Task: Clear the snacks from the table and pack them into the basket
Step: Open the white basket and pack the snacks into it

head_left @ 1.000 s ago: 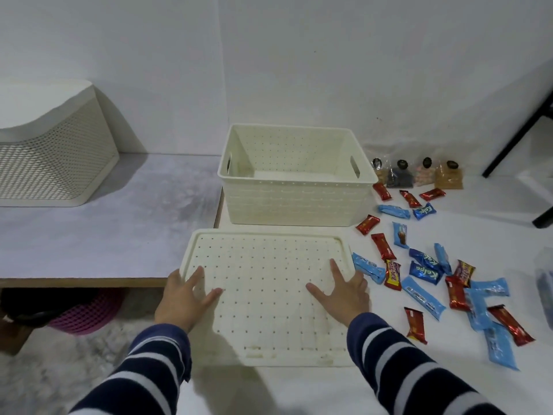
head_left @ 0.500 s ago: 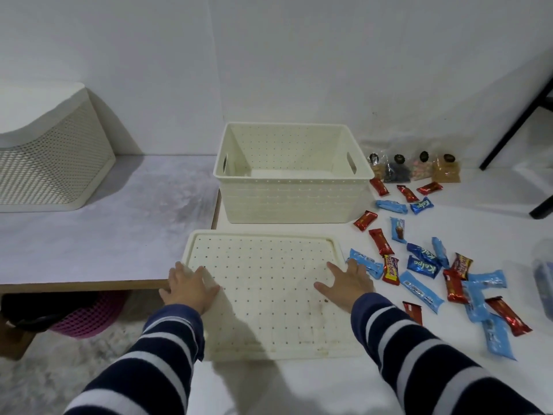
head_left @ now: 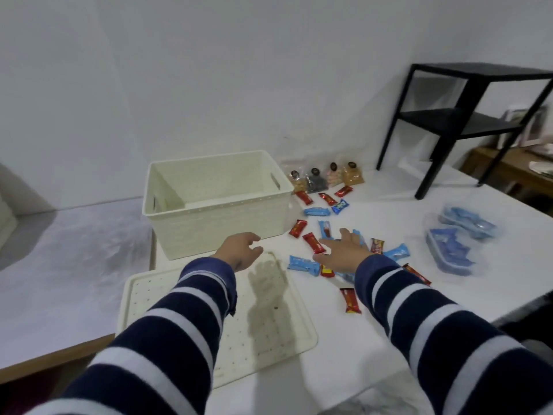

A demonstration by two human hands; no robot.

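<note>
The cream basket [head_left: 215,223] stands empty on the white table [head_left: 389,211]. Its flat perforated lid [head_left: 269,324] lies in front of it. Several red and blue snack packets [head_left: 311,242] are scattered to the basket's right, and several small clear bags [head_left: 332,176] line the wall behind. My right hand [head_left: 344,250] hovers over the scattered packets, fingers spread, holding nothing. My left hand [head_left: 239,250] is raised above the lid's far edge, just in front of the basket, fingers loosely curled and empty.
Two clear tubs of blue packets [head_left: 452,250] sit at the table's right side. A black metal shelf [head_left: 466,121] stands at the back right corner. A lower grey surface [head_left: 74,265] adjoins the table on the left.
Both hands have lifted off the lid. The right hand moved right over the packets and the left rose toward the basket. The view swung right and up.
</note>
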